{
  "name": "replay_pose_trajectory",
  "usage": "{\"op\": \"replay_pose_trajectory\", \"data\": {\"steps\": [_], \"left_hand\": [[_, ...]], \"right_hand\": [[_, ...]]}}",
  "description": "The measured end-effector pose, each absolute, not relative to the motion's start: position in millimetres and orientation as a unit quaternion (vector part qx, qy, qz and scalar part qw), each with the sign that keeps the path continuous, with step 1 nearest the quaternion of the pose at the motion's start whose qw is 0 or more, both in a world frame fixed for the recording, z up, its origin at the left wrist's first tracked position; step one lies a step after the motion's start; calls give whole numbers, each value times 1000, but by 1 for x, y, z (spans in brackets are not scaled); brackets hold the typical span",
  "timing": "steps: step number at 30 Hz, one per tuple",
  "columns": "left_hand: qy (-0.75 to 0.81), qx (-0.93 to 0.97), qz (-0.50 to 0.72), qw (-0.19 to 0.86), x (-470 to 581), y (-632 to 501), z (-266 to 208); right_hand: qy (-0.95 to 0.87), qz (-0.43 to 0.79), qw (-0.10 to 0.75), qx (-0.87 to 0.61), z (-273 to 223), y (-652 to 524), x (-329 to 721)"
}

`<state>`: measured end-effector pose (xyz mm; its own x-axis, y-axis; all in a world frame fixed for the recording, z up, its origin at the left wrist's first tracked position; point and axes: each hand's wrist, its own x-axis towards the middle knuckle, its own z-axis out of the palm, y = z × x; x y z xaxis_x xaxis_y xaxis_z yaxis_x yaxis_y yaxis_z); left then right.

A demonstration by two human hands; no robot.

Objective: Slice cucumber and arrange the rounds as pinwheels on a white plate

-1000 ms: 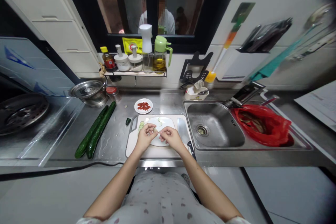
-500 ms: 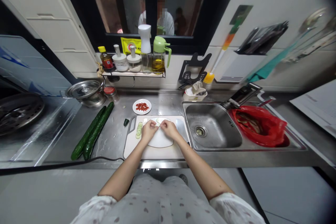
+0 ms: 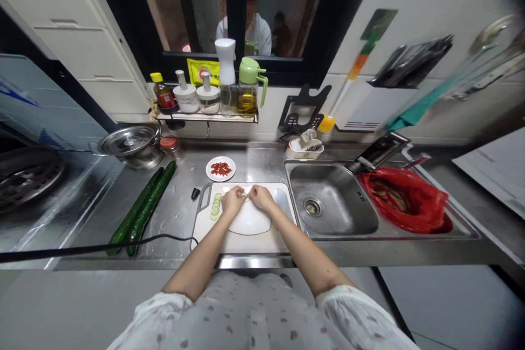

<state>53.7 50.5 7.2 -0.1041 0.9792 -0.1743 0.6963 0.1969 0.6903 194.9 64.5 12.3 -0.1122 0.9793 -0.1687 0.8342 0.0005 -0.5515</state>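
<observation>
Over a white plate on the cutting board, my left hand and my right hand meet with pinched fingers. A small cucumber slice shows between the fingertips, gripped from both sides and partly hidden by them. To the left of my left hand, several overlapping cucumber slices form a row on the board. A dark green cucumber end lies just off the board by its handle. Behind the board stands a small white plate of chopped red pieces.
Two whole cucumbers lie left of the board, with a black cable across their near ends. The sink is at the right, beside a red plastic bag. A lidded steel pot and a red-lidded jar stand behind.
My hands keep close together over the plate, with small finger movements at the slice. The view has shifted slightly, and the cable now crosses the cucumbers higher up.
</observation>
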Motion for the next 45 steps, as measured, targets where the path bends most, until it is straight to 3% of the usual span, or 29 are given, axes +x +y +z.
{"op": "replay_pose_trajectory", "data": {"steps": [7,31,45], "left_hand": [[728,602,171,281,58,59,-2],[722,649,149,189,61,60,-10],[715,654,129,213,63,63,-6]], "right_hand": [[-686,266,91,-671,9,72,192],[-700,205,-26,-684,13,77,186],[-687,184,-20,-703,20,67,183]]}}
